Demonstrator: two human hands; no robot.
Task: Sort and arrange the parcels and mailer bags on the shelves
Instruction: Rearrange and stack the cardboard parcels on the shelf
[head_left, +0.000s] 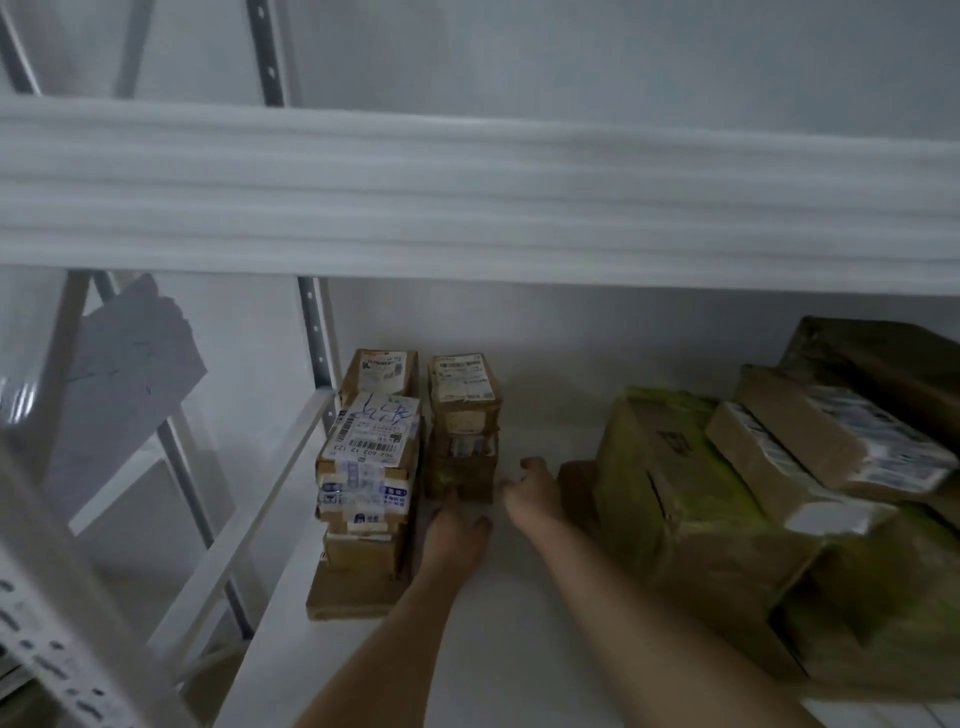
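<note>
Risk: left hand presses flat on the short stack of taped brown cardboard parcels at the white shelf rear-left, right hand loose and empty beside, so a shove could topple it.

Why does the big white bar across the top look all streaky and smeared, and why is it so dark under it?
In the head view the upper shelf edge is smeared into stripes, probably by camera motion; the space beneath is dim and shadowed, so the left hand, right hand and small box stacks look soft and grainy; straight shelf lines bend slightly from the wide lens.
</note>
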